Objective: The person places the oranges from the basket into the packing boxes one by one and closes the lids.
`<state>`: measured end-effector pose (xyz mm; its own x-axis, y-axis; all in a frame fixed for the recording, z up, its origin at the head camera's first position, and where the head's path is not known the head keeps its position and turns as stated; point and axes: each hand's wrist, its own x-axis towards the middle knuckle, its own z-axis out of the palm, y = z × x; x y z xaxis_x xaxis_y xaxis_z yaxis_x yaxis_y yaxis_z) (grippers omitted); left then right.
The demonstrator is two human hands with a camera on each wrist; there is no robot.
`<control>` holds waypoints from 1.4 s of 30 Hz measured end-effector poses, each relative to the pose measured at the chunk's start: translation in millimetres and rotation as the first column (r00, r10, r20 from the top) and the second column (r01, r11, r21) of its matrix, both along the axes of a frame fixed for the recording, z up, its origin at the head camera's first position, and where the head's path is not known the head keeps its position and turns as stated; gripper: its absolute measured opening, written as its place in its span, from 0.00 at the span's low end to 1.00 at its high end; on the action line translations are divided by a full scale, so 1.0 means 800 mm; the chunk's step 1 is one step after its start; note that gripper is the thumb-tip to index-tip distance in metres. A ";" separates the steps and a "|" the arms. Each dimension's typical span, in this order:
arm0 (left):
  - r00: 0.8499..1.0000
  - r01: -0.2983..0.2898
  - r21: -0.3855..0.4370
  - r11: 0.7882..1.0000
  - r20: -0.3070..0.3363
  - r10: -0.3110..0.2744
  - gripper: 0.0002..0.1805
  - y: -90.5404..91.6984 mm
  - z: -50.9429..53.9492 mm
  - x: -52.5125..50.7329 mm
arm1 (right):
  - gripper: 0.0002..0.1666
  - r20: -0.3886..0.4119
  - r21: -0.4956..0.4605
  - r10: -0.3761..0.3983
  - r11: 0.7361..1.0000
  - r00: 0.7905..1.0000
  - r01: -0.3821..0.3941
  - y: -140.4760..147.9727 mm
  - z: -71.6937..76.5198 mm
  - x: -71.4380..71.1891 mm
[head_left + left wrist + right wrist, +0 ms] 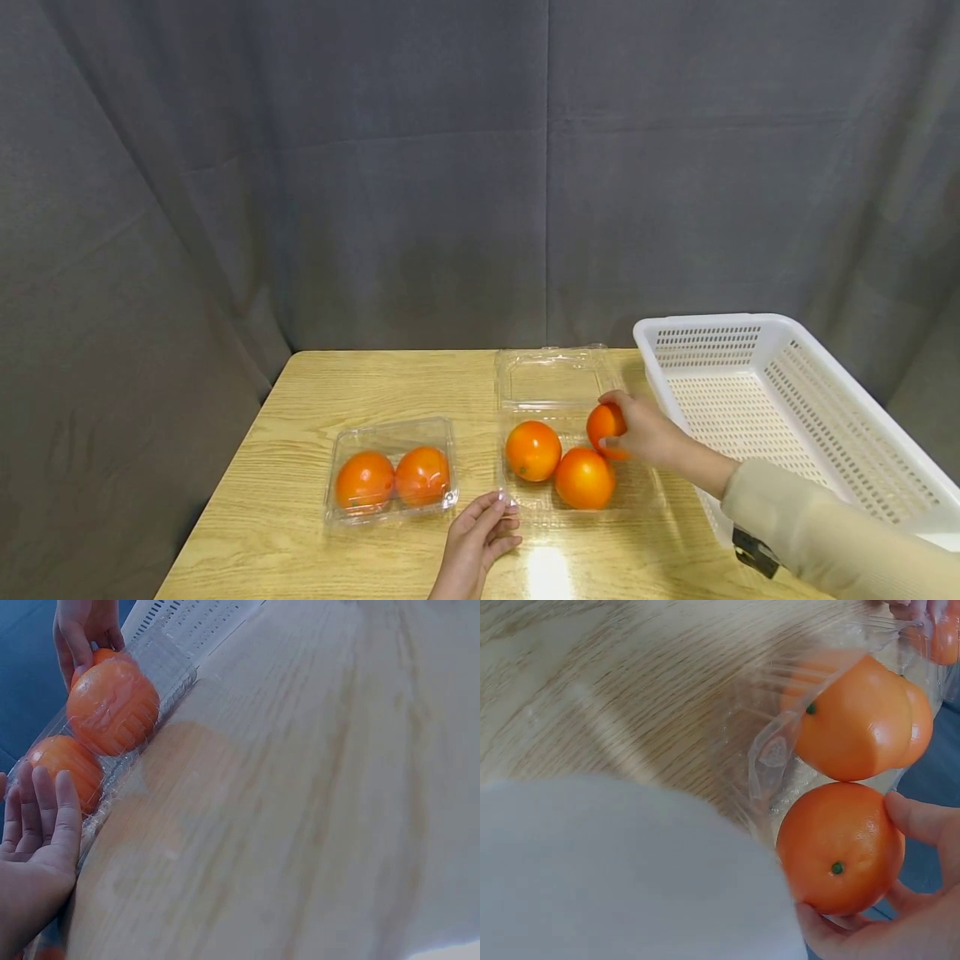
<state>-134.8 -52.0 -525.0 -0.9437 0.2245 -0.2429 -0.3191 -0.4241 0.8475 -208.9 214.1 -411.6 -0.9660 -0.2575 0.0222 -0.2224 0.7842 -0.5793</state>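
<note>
In the head view, my right hand [643,429] grips an orange [604,427] at the back right of an open clear plastic clamshell box [525,505]. The right wrist view shows the thumb and fingers around this orange [840,847], its green stem spot facing the camera. Two more oranges, one at the left [533,451] and one at the front [585,478], sit in the same box. At the box's near left corner, my left hand [480,537] pinches the rim between thumb and fingers. Its longer fingers [46,802] lie fairly straight beside the box wall.
A closed clear box [390,429] with two oranges visible stands on the left of the wooden table [292,467]. The open box's lid [555,379] lies back behind it. A white perforated basket [840,354] stands at the right, beneath the right forearm. A grey curtain [420,233] hangs behind.
</note>
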 end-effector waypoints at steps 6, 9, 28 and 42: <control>1.000 -0.004 0.002 1.000 -0.003 0.004 0.16 0.000 0.000 0.000 | 0.34 0.040 0.129 0.002 0.992 0.999 -0.007 -0.008 0.001 0.000; 1.000 -0.003 0.003 1.000 -0.004 0.003 0.15 0.000 0.001 0.000 | 0.33 0.037 0.172 0.028 0.985 0.999 -0.034 -0.011 0.002 0.002; 1.000 -0.009 0.008 1.000 -0.001 0.009 0.15 -0.002 -0.001 0.000 | 0.29 0.106 0.103 -0.005 0.995 0.994 -0.006 -0.016 0.014 -0.007; 1.000 -0.004 0.017 1.000 0.003 0.004 0.14 0.001 0.000 0.000 | 0.29 0.054 0.084 -0.090 0.993 0.994 0.086 -0.002 0.018 -0.055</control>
<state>-135.0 -51.5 -524.7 -0.9437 0.2253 -0.2421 -0.3202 -0.4399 0.8390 -253.2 212.6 -396.8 -0.9841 -0.1701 -0.0514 -0.1187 0.8443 -0.5226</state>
